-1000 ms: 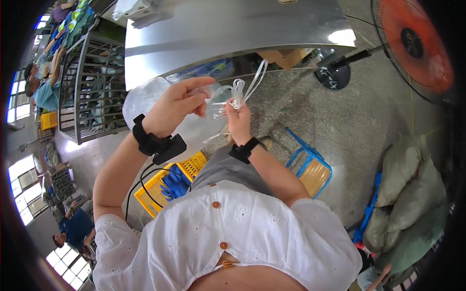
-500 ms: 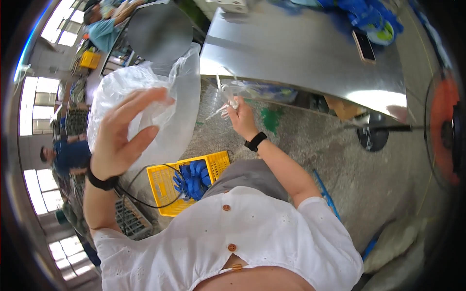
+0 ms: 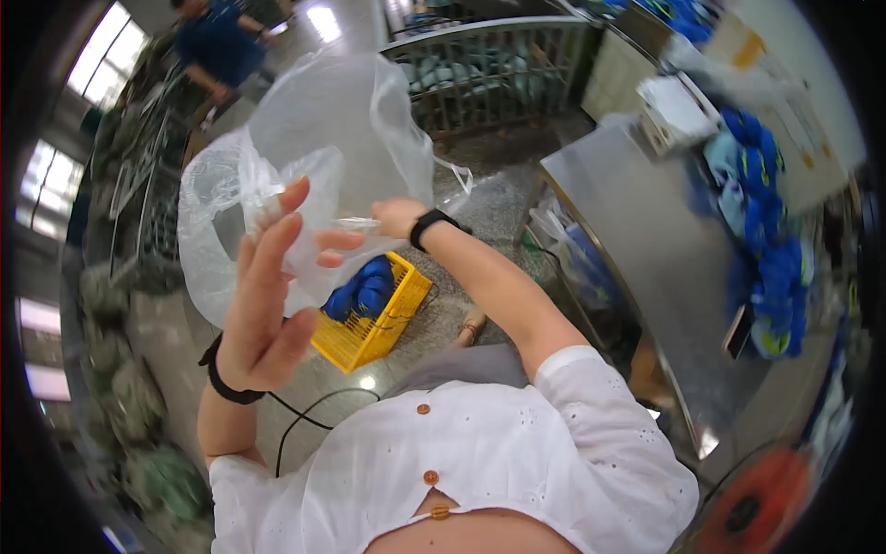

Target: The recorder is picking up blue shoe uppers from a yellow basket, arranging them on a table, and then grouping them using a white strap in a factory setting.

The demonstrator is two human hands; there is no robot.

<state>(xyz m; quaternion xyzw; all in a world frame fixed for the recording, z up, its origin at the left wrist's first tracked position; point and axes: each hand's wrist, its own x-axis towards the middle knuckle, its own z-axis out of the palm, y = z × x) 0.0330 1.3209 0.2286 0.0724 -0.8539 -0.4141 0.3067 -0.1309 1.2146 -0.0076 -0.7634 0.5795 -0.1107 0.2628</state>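
A large translucent plastic bag [image 3: 332,111] billows in front of me, its film bunched and creased near my hands. My left hand [image 3: 263,309] is raised against the bag's near side, its fingers stretched and the thumb apart. Whether its fingertips touch the film is hard to tell. My right hand [image 3: 392,220] reaches across to the bag's right side, with fingers bent around its gathered film. A white strip [image 3: 459,175] sticks out beyond that hand. Beneath the bag, a yellow plastic crate [image 3: 369,342] holds blue items [image 3: 372,288], partly covered by the film.
A steel table [image 3: 637,231] stands to the right, bearing a white box [image 3: 678,115], blue packs [image 3: 775,277] and a phone [image 3: 738,331]. A railed cage [image 3: 498,74] stands ahead. Another person [image 3: 221,46] is far left. A black cable [image 3: 309,415] crosses the floor; a red fan [image 3: 757,508] stands lower right.
My view has turned left, so the table now lies further right. The right hand has moved from the white strips to the bag's edge. The bag has swung over the crate.
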